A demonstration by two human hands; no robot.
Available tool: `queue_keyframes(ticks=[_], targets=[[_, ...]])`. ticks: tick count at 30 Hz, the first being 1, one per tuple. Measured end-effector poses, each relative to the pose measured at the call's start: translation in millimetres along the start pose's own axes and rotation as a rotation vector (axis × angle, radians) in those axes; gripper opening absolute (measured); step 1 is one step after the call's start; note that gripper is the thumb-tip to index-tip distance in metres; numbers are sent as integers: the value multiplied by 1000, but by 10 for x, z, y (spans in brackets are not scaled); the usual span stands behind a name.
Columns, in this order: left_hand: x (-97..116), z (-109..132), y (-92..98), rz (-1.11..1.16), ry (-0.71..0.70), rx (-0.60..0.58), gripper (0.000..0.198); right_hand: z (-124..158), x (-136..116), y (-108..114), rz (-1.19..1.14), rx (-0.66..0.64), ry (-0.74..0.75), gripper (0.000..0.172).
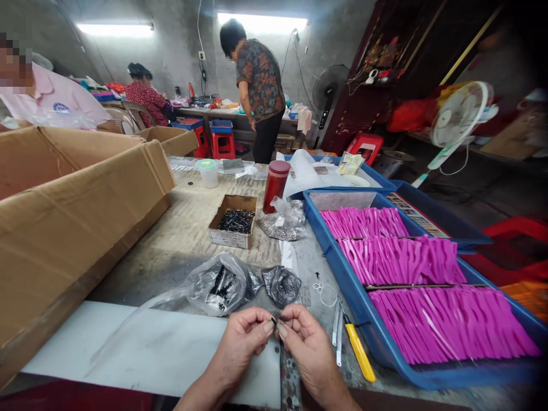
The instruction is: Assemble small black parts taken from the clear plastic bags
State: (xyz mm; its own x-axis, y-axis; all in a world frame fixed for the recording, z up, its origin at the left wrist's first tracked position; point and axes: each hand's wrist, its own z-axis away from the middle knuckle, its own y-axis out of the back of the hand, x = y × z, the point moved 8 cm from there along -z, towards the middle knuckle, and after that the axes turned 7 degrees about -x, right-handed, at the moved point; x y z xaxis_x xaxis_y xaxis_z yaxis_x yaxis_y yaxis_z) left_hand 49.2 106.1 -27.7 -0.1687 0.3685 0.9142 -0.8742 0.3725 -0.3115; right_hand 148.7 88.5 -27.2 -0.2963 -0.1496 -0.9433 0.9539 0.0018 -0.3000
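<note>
My left hand [246, 337] and my right hand [306, 337] meet above the table's front edge, fingertips nearly touching. Between the left thumb and forefinger is a tiny black piece [274, 321], too small to name. The right thumb and forefinger are pinched close beside it; whether they grip the same piece or another is hidden. Just beyond the hands lie an open clear plastic bag [226, 285] of small black parts and a dark plastic bag [282, 285]. To the right of my right hand are a yellow-handled screwdriver [358, 349] and thin metal strips [338, 337].
A blue tray [342, 274] of pink plastic pieces [449, 325] fills the right side. A large cardboard box [85, 228] stands left. Farther back are a small box [231, 237] of black parts, a red flask [276, 185] and a bag of metal bits [285, 222]. Several people work behind.
</note>
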Motion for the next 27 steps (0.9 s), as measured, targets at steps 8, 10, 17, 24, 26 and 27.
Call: queue_keyframes(ticks=[8, 10, 17, 24, 26, 27], targets=[[39, 4, -27, -68, -32, -38, 22, -16, 19, -34, -33, -104, -68, 24], [70, 10, -28, -110, -55, -38, 21, -20, 4, -42, -16, -136, -67, 24], [147, 17, -47, -265, -121, -41, 19, -26, -47, -31, 43, -210, -85, 21], [174, 15, -76, -335, -161, -61, 19, -15, -70, -35, 62, -247, -107, 19], [176, 26, -84, -354, -173, -68, 20, -20, -73, -49, 20, -251, -116, 22], [180, 33, -89, -366, -181, -71, 20, -22, -74, -54, -4, -252, -121, 24]])
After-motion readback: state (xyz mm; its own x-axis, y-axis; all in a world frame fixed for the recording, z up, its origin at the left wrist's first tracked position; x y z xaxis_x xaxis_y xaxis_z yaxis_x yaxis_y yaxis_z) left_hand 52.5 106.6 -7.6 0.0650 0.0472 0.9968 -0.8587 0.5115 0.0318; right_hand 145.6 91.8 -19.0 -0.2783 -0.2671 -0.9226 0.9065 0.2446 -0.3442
